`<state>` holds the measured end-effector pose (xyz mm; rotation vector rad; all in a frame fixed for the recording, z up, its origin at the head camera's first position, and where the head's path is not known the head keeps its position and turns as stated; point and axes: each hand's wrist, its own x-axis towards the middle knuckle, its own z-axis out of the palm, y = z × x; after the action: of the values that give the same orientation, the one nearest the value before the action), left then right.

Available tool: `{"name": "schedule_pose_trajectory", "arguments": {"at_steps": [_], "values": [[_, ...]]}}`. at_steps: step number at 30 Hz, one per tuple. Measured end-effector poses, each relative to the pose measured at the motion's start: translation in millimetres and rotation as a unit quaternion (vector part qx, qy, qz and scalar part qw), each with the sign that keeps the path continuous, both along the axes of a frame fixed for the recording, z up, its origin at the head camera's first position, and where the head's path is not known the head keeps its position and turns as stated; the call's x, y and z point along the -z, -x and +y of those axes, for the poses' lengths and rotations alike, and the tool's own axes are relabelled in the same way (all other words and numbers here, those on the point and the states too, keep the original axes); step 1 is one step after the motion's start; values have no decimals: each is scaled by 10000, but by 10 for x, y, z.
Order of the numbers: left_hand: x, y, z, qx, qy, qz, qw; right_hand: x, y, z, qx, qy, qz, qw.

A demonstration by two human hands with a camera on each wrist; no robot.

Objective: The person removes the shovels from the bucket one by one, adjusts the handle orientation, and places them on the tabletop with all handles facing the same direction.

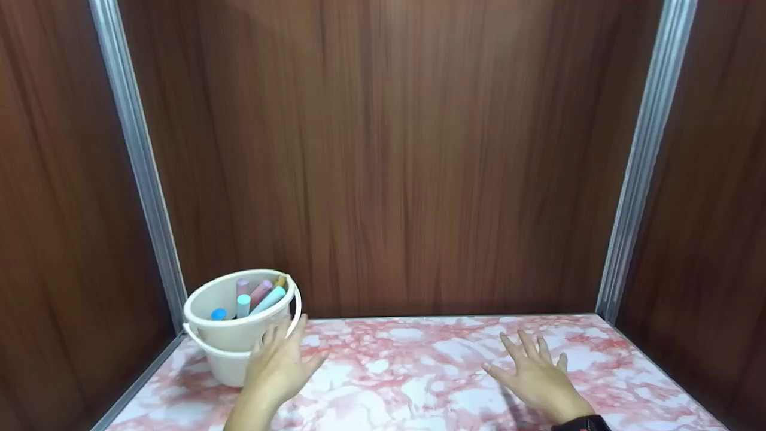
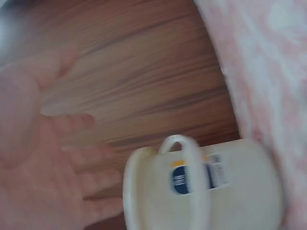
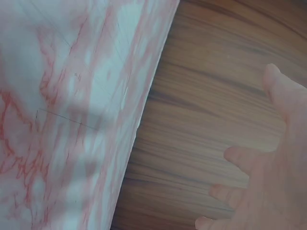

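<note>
A cream plastic bucket (image 1: pixel 230 365) with a looped handle (image 1: pixel 297 311) stands at the left of the table. Inside it are several thick marker-like sticks, among them a light blue one (image 1: pixel 269 299), a pink one (image 1: pixel 261 292) and a round blue end (image 1: pixel 218 314). My left hand (image 1: pixel 276 365) is spread with fingers apart and overlaps the bucket's front right side in the head view. The left wrist view shows the bucket's side with a dark blue and white label (image 2: pixel 181 180), beyond the fingertips. Over the table's right part, my right hand (image 1: pixel 535 380) spreads its fingers and holds nothing.
The table (image 1: pixel 407 377) has a red and white marbled top. Brown wood-grain panels (image 1: pixel 383 155) enclose it at the back and both sides, with metal corner posts (image 1: pixel 140 155) at left and right. A dark band (image 1: pixel 580 424) circles the right wrist.
</note>
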<state>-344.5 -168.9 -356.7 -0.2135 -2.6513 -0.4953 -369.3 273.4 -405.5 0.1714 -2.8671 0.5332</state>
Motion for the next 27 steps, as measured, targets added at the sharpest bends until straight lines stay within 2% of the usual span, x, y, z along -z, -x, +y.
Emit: {"name": "schedule_pose_trajectory", "arguments": {"at_steps": [3, 6, 10, 15, 17, 23, 27], "values": [[-83, 24, -110, -229, 126, 103, 9996, 9, -6, -19, -52, 44, 6, 10000], [-108, 146, -265, -444, 257, 224, 9984, 13, -9, -24, -94, 64, 36, 9999], [-25, 331, -454, -617, 628, 767, 9932, 12, -13, -7, -110, 75, 68, 9999], [85, 517, -599, -591, 832, 1582, 9821, 21, -11, 5, -107, 117, 85, 9998], [92, 577, -643, -555, 780, 1684, 9811, 26, -10, 4, -105, 132, 71, 9998], [134, 710, -734, -522, 683, 1638, 9827, 20, -15, -2, -111, 152, 41, 9998], [212, 776, -741, -595, 670, 2066, 9743, -7, -15, -6, -154, 212, 52, 9996]]}}
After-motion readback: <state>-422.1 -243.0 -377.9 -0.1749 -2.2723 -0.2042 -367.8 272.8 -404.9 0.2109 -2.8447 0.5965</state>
